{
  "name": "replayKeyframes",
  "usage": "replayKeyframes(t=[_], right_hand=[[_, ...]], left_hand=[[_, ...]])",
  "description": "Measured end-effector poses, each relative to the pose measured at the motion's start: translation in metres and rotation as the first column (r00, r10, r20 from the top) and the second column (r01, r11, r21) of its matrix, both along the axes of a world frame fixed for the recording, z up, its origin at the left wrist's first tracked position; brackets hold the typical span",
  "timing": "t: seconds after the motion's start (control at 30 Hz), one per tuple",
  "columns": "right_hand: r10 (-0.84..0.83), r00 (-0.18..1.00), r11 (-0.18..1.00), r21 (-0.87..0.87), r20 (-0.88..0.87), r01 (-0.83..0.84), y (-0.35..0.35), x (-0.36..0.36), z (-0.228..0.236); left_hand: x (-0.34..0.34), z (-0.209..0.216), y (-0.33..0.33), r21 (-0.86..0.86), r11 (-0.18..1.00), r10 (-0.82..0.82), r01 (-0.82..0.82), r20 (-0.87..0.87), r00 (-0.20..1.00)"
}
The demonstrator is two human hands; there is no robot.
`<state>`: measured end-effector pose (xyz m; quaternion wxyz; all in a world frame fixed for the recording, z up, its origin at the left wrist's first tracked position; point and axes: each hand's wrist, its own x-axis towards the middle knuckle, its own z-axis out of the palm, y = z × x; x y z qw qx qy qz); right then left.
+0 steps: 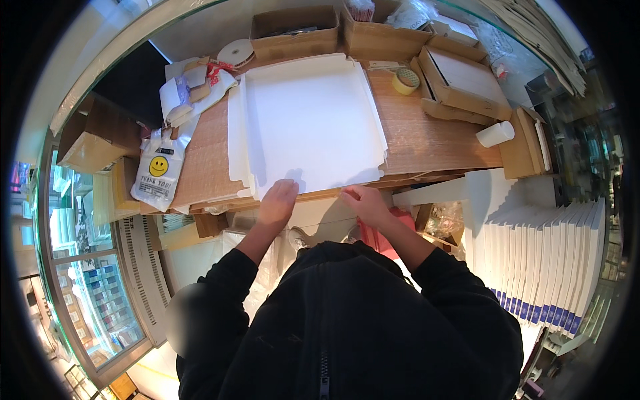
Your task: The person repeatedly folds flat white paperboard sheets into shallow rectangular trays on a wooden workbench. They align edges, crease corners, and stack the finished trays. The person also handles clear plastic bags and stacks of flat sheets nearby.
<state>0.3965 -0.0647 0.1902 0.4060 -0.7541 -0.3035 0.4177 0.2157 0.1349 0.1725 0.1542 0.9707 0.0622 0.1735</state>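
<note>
A stack of large white paper sheets [307, 120] lies on the wooden table, its sheets slightly out of line at the sides. My left hand [277, 201] is at the stack's near edge toward its left corner, the fingers extended over the paper. Farther right, my right hand [367, 203] has its fingers curled in, with the fingertips right by the same near edge. Whether a sheet is between those fingertips I cannot make out. Shadows of the hands fall on the top sheet.
A plastic bag with a smiley face [159, 170] hangs over the table's left edge. Yellow tape [405, 81], a white roll [495, 135] and an open cardboard box [460, 83] are at the right. More boxes [293, 40] line the back. White panels [547, 267] stand in a row at lower right.
</note>
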Motion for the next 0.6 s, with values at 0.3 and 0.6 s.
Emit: replayKeyframes(t=[0.3, 0.6], right_hand=[[0.378, 0.546, 0.869, -0.083, 0.747, -0.488, 0.010, 0.033, -0.009], [0.266, 0.504, 0.963, -0.199, 0.822, -0.184, 0.067, 0.063, -0.013]], left_hand=[[-0.017, -0.009, 0.007, -0.161, 0.987, -0.031, 0.012, -0.112, 0.993], [0.034, -0.009, 0.031, 0.252, 0.968, -0.014, 0.018, -0.017, 1.000]])
